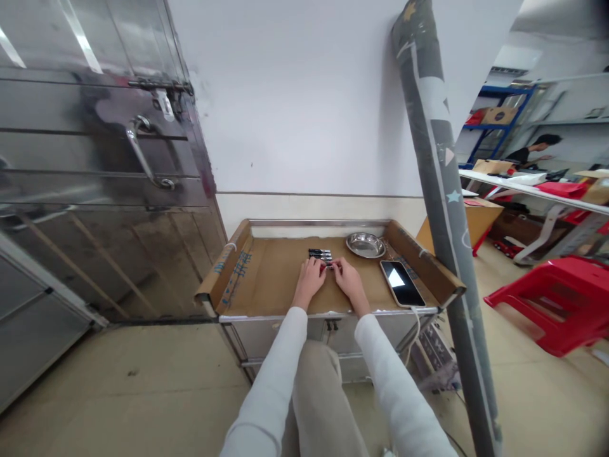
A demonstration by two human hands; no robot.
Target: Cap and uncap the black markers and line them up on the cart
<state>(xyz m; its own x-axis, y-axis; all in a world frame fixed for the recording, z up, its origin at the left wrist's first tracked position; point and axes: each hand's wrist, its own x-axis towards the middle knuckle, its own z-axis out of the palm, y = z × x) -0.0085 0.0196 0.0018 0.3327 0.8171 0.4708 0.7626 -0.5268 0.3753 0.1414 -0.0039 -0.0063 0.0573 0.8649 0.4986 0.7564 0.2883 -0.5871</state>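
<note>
My left hand and my right hand rest close together at the middle of a cardboard-lined cart top. The fingers of each are pinched, and between them a slim pen-like thing partly shows; the fingertips cover most of it. Just beyond my fingers several black marker pens lie side by side in a row. A round shiny metal dish sits behind my right hand. To the right lies a phone with its screen facing up.
Folded cardboard walls edge the cart's sides. A tall grey wrapped roll leans at its right. A metal door stands left. Farther right are a red stool, a work table and another person. A white cable hangs from the phone.
</note>
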